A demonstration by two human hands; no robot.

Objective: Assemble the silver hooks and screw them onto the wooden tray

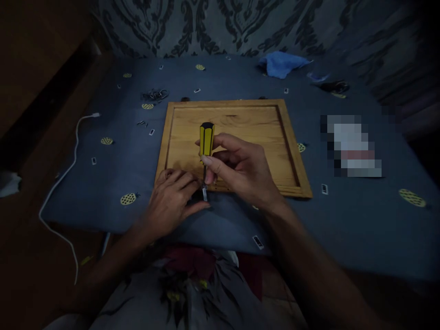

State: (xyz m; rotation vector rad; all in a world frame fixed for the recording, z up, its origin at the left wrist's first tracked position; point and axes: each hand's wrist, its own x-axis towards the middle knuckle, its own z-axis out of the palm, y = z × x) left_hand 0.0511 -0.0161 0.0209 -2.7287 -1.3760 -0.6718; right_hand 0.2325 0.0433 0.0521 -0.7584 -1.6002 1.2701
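Note:
My right hand [240,172] holds a screwdriver [206,140] upright by its yellow and black handle, with fingers and thumb closed round it. The tip points down at a small shiny metal piece [205,193] by the near edge of a framed wooden board [237,126]. My left hand [175,195] grips that edge left of the tip, its fingers curled over the frame and its thumb stretched out along the outer side. What lies under the left fingers is hidden. The board lies flat on the cloth-covered surface, its raised rim facing up.
Small dark screws or nails [142,123] and a tangle of dark wire [154,95] lie left of the board. A white cable [74,156] runs down the left side. A blue cloth [283,63] and a dark item [333,86] are at the back right, a blurred-out object [352,146] at right.

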